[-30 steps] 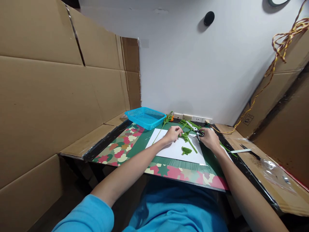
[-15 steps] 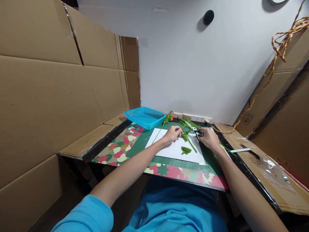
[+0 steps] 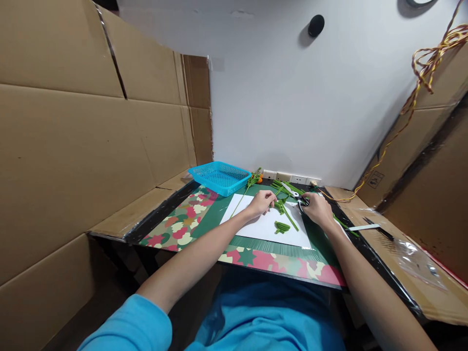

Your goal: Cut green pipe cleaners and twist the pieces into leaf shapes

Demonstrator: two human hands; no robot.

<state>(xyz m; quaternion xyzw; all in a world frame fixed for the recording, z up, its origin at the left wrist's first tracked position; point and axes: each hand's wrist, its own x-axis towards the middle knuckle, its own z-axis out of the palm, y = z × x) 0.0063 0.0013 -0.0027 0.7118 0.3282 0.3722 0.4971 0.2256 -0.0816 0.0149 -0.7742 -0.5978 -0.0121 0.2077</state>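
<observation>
My left hand is over the white paper, its fingertips pinched together on a green pipe cleaner piece. At the paper's far right edge, my right hand is closed around the handles of the scissors. Their blades point away and to the left, above the green stems. A leaf shape of bent green pipe cleaner lies on the paper, nearer to me. Between the hands, a straight green pipe cleaner slants across the sheet. My fingers partly hide what they grip.
A blue plastic basket stands at the back left, beside a green-stemmed orange flower. Green pipe cleaners lie behind the scissors. Black tweezers, a white strip and a clear bag are on the right. Cardboard walls flank the table.
</observation>
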